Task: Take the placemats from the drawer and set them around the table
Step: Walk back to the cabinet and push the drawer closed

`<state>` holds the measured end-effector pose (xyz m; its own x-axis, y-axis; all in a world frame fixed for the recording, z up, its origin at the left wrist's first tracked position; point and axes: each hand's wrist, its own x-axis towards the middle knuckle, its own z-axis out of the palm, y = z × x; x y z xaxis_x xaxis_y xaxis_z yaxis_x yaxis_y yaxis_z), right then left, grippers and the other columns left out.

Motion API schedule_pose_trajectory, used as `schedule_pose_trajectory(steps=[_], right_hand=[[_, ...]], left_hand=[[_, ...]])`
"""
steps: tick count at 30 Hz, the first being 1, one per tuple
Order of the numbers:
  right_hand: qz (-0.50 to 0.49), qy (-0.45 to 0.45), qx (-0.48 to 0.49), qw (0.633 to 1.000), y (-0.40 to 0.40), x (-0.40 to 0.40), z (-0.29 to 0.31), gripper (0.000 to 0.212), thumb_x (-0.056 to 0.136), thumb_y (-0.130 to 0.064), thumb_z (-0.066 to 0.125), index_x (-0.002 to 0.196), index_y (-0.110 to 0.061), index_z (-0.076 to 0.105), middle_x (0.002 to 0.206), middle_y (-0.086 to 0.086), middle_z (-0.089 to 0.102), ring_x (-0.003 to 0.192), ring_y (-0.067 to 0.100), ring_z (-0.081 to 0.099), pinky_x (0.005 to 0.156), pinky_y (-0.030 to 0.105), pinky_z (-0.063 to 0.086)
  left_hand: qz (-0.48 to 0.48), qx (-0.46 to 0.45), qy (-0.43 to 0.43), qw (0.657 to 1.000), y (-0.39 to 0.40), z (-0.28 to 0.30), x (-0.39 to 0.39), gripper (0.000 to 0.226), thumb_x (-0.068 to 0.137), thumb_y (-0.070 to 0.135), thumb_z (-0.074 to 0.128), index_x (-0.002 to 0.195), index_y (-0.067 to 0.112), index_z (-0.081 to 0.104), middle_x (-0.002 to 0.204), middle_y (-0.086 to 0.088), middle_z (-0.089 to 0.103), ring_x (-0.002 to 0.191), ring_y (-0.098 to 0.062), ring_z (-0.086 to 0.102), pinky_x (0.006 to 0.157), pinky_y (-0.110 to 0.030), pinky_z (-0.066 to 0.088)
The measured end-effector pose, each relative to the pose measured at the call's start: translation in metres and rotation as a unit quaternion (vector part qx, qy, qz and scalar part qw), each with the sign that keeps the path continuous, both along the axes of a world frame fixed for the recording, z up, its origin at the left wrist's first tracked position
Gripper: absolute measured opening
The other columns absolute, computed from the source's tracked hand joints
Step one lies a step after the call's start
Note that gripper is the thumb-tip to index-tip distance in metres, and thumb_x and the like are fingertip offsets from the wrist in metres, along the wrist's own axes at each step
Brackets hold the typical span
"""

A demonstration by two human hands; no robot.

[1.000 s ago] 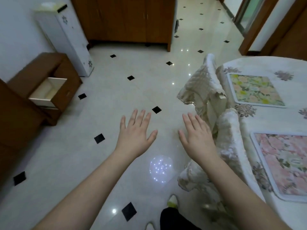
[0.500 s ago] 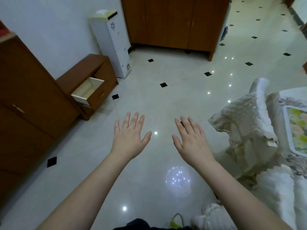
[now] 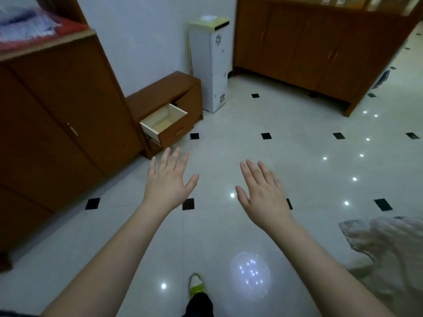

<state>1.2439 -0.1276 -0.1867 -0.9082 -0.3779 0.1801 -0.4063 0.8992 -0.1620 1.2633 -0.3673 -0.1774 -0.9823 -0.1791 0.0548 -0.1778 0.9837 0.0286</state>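
Left hand: the left hand [image 3: 168, 185] is held out over the floor at centre frame, back of the hand up; fingers straight and spread, thumb out to the right; it holds nothing
Right hand: the right hand [image 3: 263, 194] is held out beside it, right of centre, well apart from the left; fingers straight and close together, thumb out to the left; it holds nothing
Drawer: the drawer [image 3: 163, 121] stands pulled out of a low brown cabinet [image 3: 164, 92] at upper centre-left of the frame, just above the left fingertips in the picture; pale inner walls and a pale bottom are visible; the visible part of the interior shows no contents
Placemats: none can be made out in this view
Tall cabinet: a large brown cabinet [image 3: 57, 124] fills the left side of the frame; blurred red and white items [image 3: 29, 28] lie on its top at upper left
White unit: a narrow white stand [image 3: 211, 65] with flower marks sits against the wall, just right of the low cabinet
Far cabinet: a wide brown cabinet [image 3: 320, 46] runs across the upper right
Floor: pale glossy tiles [image 3: 297, 156] with small black diamond insets and bright light reflections
Lower right: a pale quilted fabric cover [image 3: 384, 243] enters at the frame edge; blurred
Lower centre: one shoe [image 3: 195, 283] with a green-yellow edge and a dark trouser leg [image 3: 199, 304] are visible between the forearms
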Motion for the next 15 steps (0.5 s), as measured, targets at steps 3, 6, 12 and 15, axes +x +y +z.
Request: schedule_pose_trajectory(steps=[3, 6, 12, 15], right_hand=[[0.019, -0.014, 0.018, 1.0, -0.035, -0.037, 0.003, 0.066, 0.095, -0.048, 0.022, 0.151, -0.015, 0.036, 0.155, 0.005, 0.038, 0.145, 0.028, 0.032, 0.115, 0.037, 0.016], [0.043, -0.031, 0.03, 0.998, -0.066, -0.07, 0.006, 0.075, 0.09, -0.053, 0.005, 0.156, -0.02, 0.018, 0.163, 0.0, 0.018, 0.151, 0.022, 0.011, 0.121, 0.037, 0.007], [0.05, -0.043, 0.023, 0.998, -0.113, -0.126, 0.008, 0.076, 0.089, -0.053, 0.006, 0.156, -0.02, 0.021, 0.162, 0.0, 0.021, 0.151, 0.023, 0.014, 0.121, 0.038, 0.011], [0.059, -0.041, 0.031, 0.997, -0.127, -0.158, 0.006, 0.074, 0.09, -0.053, 0.008, 0.156, -0.02, 0.022, 0.162, 0.0, 0.023, 0.15, 0.022, 0.015, 0.12, 0.038, 0.011]], left_hand=[[0.008, 0.002, 0.008, 1.0, -0.032, -0.001, -0.024, 0.071, 0.097, 0.066, 0.022, 0.158, 0.03, 0.014, 0.167, 0.0, 0.008, 0.154, -0.022, -0.002, 0.121, -0.049, -0.004], [0.014, 0.01, -0.001, 1.0, -0.059, 0.0, -0.047, 0.07, 0.098, 0.066, 0.02, 0.158, 0.031, 0.012, 0.167, 0.001, 0.007, 0.154, -0.021, -0.003, 0.121, -0.048, -0.005], [0.01, -0.012, -0.002, 1.0, -0.101, 0.004, -0.099, 0.071, 0.097, 0.067, 0.019, 0.158, 0.03, 0.013, 0.167, 0.001, 0.009, 0.154, -0.022, -0.001, 0.122, -0.049, -0.002], [0.018, -0.008, -0.007, 1.0, -0.111, 0.002, -0.128, 0.072, 0.096, 0.068, 0.017, 0.158, 0.031, 0.011, 0.167, 0.002, 0.007, 0.154, -0.021, -0.004, 0.121, -0.048, -0.005]])
